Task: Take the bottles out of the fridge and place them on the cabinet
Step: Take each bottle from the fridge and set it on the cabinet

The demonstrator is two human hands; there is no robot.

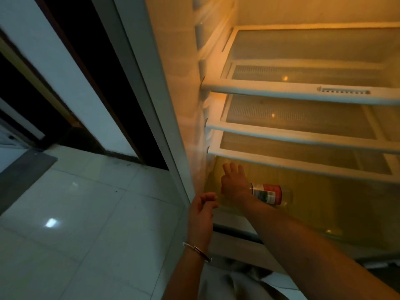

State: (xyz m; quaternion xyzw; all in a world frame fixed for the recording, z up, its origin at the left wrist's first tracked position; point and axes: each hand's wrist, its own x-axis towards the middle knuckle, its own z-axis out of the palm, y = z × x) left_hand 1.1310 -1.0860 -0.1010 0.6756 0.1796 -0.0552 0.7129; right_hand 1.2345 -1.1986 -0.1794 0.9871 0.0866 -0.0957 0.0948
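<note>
A clear bottle (271,194) with a red and white label lies on its side on the lowest level of the open fridge (303,87). My right hand (234,182) reaches into that bottom compartment, fingers spread, just left of the bottle and overlapping its left end. Whether the hand touches the bottle I cannot tell. My left hand (202,210) hovers at the fridge's left front edge with fingers loosely curled and nothing in it; a thin bracelet sits on its wrist. The cabinet is not in view.
Three white-framed glass shelves (292,135) hang above the bottom compartment and carry nothing. The fridge's left wall (173,105) stands beside my left hand. A pale tiled floor (86,213) and a dark doorway (86,94) lie to the left.
</note>
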